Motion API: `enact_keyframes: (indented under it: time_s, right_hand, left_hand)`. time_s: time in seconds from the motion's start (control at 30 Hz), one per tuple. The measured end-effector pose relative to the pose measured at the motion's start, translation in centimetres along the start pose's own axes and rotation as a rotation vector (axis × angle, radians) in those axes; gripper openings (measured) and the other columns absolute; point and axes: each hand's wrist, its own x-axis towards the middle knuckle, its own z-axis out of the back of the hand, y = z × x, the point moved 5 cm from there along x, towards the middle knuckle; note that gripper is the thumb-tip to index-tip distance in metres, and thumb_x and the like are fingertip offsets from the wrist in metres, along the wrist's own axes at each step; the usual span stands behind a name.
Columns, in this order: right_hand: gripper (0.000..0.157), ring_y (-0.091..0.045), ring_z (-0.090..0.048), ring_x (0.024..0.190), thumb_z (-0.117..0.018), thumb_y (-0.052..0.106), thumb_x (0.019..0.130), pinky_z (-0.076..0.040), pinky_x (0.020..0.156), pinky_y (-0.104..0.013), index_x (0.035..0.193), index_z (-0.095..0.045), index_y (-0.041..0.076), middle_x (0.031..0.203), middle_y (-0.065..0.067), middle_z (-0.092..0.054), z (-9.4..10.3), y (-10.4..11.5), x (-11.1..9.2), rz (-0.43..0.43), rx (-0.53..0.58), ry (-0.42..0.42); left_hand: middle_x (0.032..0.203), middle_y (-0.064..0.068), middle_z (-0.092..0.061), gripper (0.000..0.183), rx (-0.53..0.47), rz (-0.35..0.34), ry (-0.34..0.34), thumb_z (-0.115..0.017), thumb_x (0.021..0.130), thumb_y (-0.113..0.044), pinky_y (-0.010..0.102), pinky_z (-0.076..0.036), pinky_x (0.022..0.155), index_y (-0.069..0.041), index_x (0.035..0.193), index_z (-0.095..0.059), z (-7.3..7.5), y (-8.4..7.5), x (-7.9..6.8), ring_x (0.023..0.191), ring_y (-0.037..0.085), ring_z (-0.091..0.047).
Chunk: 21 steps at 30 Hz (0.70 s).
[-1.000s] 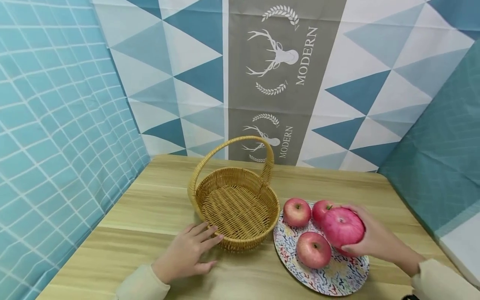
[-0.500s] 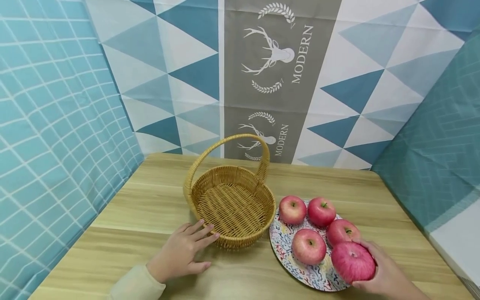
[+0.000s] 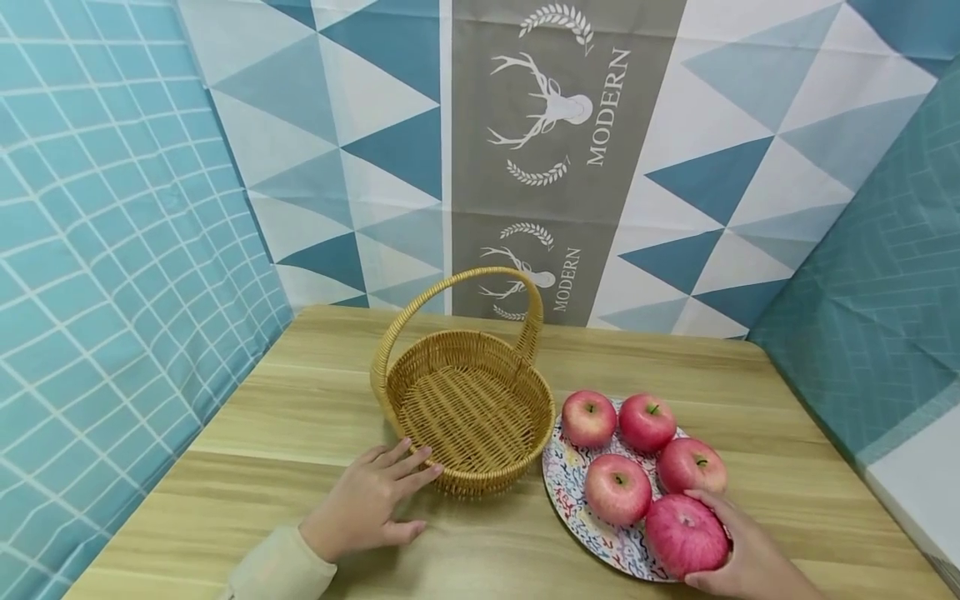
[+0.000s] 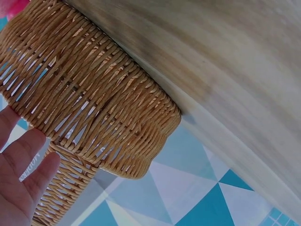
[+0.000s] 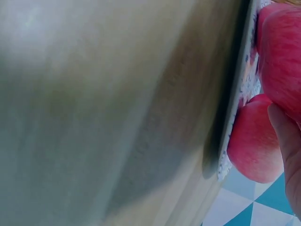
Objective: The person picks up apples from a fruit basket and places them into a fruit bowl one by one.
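- Apple, the big deep-pink one (image 3: 686,535), now sits low on the patterned round plate (image 3: 568,487); my right hand (image 3: 738,557) still grips it.
- Left hand (image 3: 371,504) stays flat and relaxed, fingertips touching the woven wicker basket (image 3: 468,404) on the counter (image 3: 300,417).

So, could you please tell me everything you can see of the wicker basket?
The wicker basket is round and shallow, woven from tan strands, with an arched handle standing upright over it. It sits empty on the wooden table, just left of the patterned plate. The left hand lies flat with straight fingers against its near outer wall.
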Motion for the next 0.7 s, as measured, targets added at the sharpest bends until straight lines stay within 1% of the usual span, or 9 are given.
enact_keyframes:
  time_s: [0.1,0.23,0.27,0.33,0.43,0.5,0.57,0.6,0.7]
  right_hand:
    - [0.087,0.004,-0.050,0.095,-0.092,0.017,0.052,-0.049,0.068,-0.022,0.127,-0.052,0.001,0.116,0.008,-0.055,-0.6,-0.2,-0.1,-0.058,-0.023,0.027]
    - [0.086,0.008,-0.047,0.097,-0.090,0.021,0.061,-0.050,0.070,-0.022,0.132,-0.048,-0.003,0.119,-0.016,-0.057,-1.1,-1.0,-0.2,-0.159,-0.038,0.112]
    - [0.088,0.010,-0.046,0.098,-0.089,0.021,0.062,-0.050,0.071,-0.021,0.134,-0.045,-0.003,0.121,-0.016,-0.056,-1.1,-1.2,-0.2,-0.167,-0.029,0.130]
    - [0.088,0.014,-0.043,0.102,-0.086,0.022,0.066,-0.050,0.072,-0.019,0.139,-0.043,-0.001,0.129,-0.003,-0.054,-1.0,-1.6,-0.3,-0.146,-0.009,0.146]
    - [0.089,0.016,-0.041,0.106,-0.083,0.019,0.068,-0.048,0.074,-0.015,0.145,-0.041,0.010,0.133,0.024,-0.043,-0.6,-1.7,-0.4,-0.048,0.032,0.151]
    - [0.088,0.016,-0.040,0.110,-0.083,0.016,0.068,-0.046,0.076,-0.012,0.146,-0.043,0.016,0.132,0.034,-0.035,-0.2,-1.6,-0.4,0.011,0.040,0.141]
    - [0.085,0.016,-0.039,0.110,-0.082,0.017,0.069,-0.048,0.074,-0.014,0.145,-0.044,0.018,0.133,0.034,-0.035,0.0,-1.6,-0.4,0.004,0.048,0.165]
    - [0.083,0.017,-0.038,0.110,-0.081,0.019,0.071,-0.048,0.073,-0.015,0.145,-0.043,0.019,0.133,0.032,-0.036,0.1,-1.7,-0.4,-0.029,0.052,0.193]
    - [0.079,0.012,-0.043,0.109,-0.079,0.032,0.073,-0.052,0.070,-0.022,0.143,-0.046,0.013,0.137,0.007,-0.050,0.7,-1.6,-0.4,-0.152,-0.033,0.259]
  left_hand:
    - [0.113,0.011,-0.069,0.053,0.004,0.001,0.004,-0.059,0.083,-0.055,0.044,-0.054,0.072,-0.012,0.111,-0.072,0.0,0.0,-0.1,0.097,0.033,-0.067]
    - [0.113,0.011,-0.069,0.054,0.011,0.001,0.004,-0.055,0.085,-0.056,0.044,-0.054,0.072,-0.012,0.111,-0.072,0.0,0.0,-0.3,0.097,0.034,-0.067]
    - [0.113,0.011,-0.069,0.054,0.012,0.000,0.003,-0.054,0.086,-0.056,0.044,-0.054,0.072,-0.012,0.111,-0.072,0.0,0.1,-0.3,0.097,0.034,-0.067]
    - [0.113,0.011,-0.069,0.054,0.016,0.000,0.003,-0.053,0.086,-0.056,0.044,-0.054,0.072,-0.012,0.111,-0.072,0.0,0.1,-0.4,0.096,0.034,-0.067]
    - [0.112,0.011,-0.069,0.054,0.022,0.002,0.003,-0.053,0.086,-0.056,0.044,-0.054,0.072,-0.012,0.111,-0.072,0.0,0.3,-0.4,0.095,0.034,-0.068]
    - [0.112,0.011,-0.069,0.053,0.025,0.000,0.006,-0.055,0.085,-0.056,0.044,-0.054,0.072,-0.012,0.111,-0.072,0.0,0.3,-0.4,0.095,0.033,-0.068]
    - [0.113,0.011,-0.069,0.053,0.028,-0.004,0.013,-0.057,0.084,-0.055,0.044,-0.054,0.072,-0.012,0.111,-0.072,0.0,0.4,-0.3,0.095,0.033,-0.068]
    - [0.113,0.010,-0.069,0.053,0.033,-0.006,0.020,-0.058,0.083,-0.055,0.044,-0.054,0.072,-0.013,0.112,-0.072,0.0,0.4,-0.3,0.096,0.033,-0.068]
    - [0.115,0.008,-0.068,0.053,0.049,-0.022,0.051,-0.061,0.081,-0.053,0.045,-0.054,0.073,-0.014,0.114,-0.071,0.1,0.6,-0.2,0.097,0.031,-0.067]
